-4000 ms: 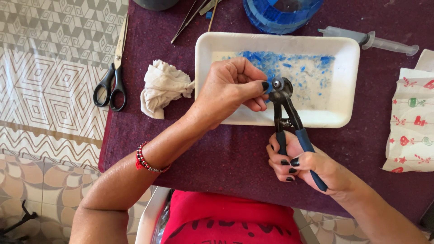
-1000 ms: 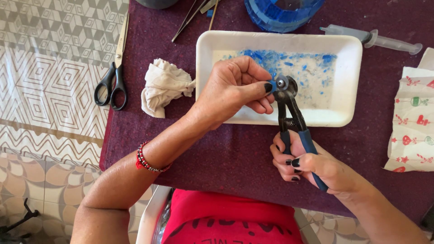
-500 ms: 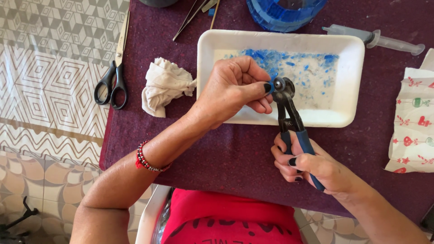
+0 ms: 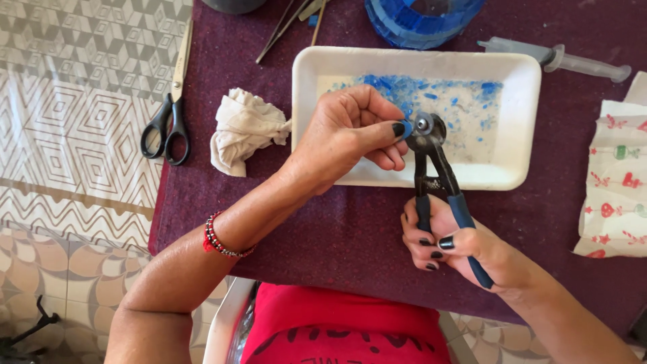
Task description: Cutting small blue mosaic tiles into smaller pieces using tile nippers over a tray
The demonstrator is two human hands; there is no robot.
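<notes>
Red top with dark print; bare arms; red-and-black beaded bracelet [image 4: 226, 237] on left wrist; black-painted nails.

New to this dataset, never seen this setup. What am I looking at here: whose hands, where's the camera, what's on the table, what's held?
There is no machine: a person works with two bare hands, filmed by one camera worn on their head and looking down. The left hand pinches a small blue piece at the head of the wheeled nippers, whose blue handles the right hand grips. Under them sits a white tray strewn with blue chips, on a purple-covered table. Around it lie scissors, a crumpled cloth, a syringe, patterned paper napkins and a round blue object.
</notes>
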